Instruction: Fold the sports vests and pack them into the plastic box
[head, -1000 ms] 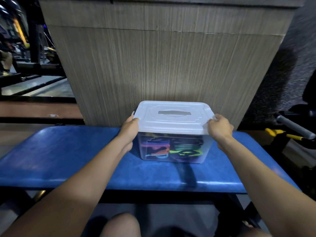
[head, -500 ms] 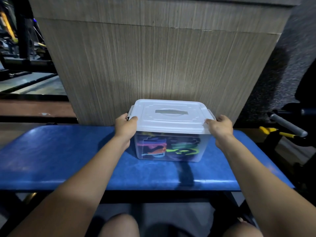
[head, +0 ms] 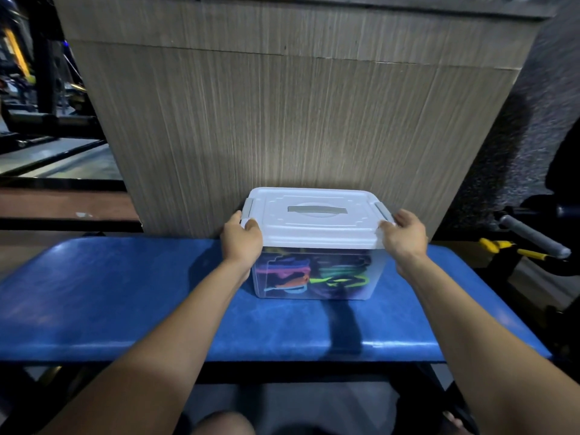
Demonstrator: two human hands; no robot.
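A clear plastic box (head: 373, 277) stands on the blue padded bench (head: 125, 302), covered by a white lid (head: 317, 227) with a grey handle. Folded sports vests (head: 314, 274) with bright coloured trim show through the box's front wall. My left hand (head: 241, 243) grips the lid's left edge by its grey clip, thumb on top. At the opposite edge, beside the other clip, my right hand (head: 406, 238) holds the lid with fingers curled over the rim.
A tall wood-grain panel (head: 282, 120) rises directly behind the box. Gym equipment with a grey bar and yellow parts (head: 530, 240) stands at the right. Dark machines and floor lie at the far left. My knees show below the bench's front edge.
Both hands have shifted slightly on the lid's sides, thumbs now pressing on top near the clips. The box has stayed in place; the camera has tilted a little.
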